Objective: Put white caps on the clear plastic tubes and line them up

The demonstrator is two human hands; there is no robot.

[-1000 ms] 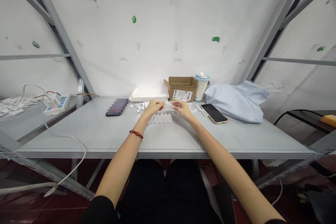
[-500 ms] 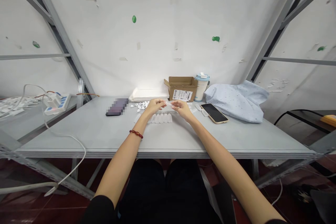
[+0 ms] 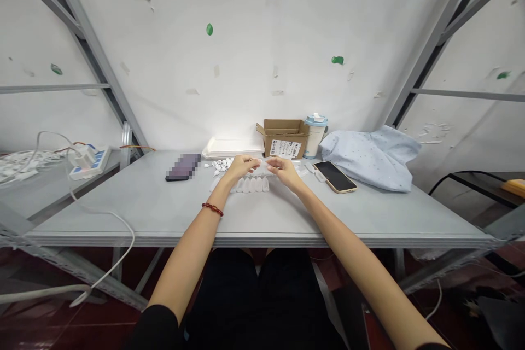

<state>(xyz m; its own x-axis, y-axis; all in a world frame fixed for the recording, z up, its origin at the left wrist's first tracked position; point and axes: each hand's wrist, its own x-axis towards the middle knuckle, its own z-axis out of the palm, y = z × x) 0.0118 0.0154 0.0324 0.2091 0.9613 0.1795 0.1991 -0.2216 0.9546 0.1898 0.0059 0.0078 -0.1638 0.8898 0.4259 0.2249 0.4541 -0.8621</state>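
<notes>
My left hand (image 3: 241, 166) and my right hand (image 3: 284, 168) meet over the middle of the grey table (image 3: 164, 213), both pinching a small clear plastic piece (image 3: 263, 161) held between them. Just below the hands lies a row of several white oval pieces (image 3: 251, 185). A scatter of small white parts (image 3: 219, 164) sits left of my left hand. A red bead bracelet (image 3: 212, 209) is on my left wrist.
A dark phone (image 3: 183, 167) lies to the left, a second phone (image 3: 334, 176) to the right. At the back stand a white tray (image 3: 232, 147), a cardboard box (image 3: 284, 138), a cup (image 3: 315, 135) and a blue cloth (image 3: 371, 157). A power strip (image 3: 88, 161) with a white cable sits far left.
</notes>
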